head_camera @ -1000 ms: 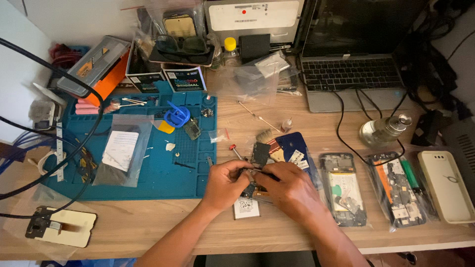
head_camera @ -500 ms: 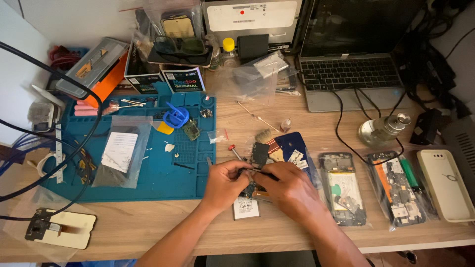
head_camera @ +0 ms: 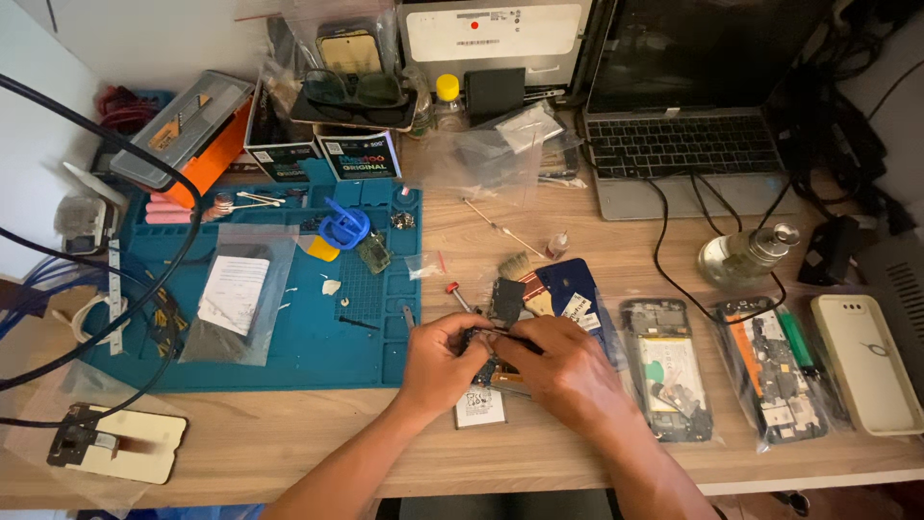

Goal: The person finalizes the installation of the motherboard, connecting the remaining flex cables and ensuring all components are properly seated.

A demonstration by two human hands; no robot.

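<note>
Two hands sit at the front centre of the wooden desk (head_camera: 289, 443), same spot as a second ago; nothing on the desk has shifted since then.

Largest first: blue work mat (head_camera: 289, 356) on the left, open laptop (head_camera: 688, 144) at the back right. Two opened phones in clear bags, one (head_camera: 669, 371) just right of the hands, another (head_camera: 775, 371) further right. Cream phone case (head_camera: 866, 361) at the far right edge.

Left hand (head_camera: 441, 364) and right hand (head_camera: 568, 371) are both curled around a small dark phone part (head_camera: 486, 339), fingertips pinching it from either side. Grip looks unchanged from the earlier frames. The part is held just above a small white card (head_camera: 479, 408), at the mat's right edge. Part detail mostly hidden by fingers.
</note>
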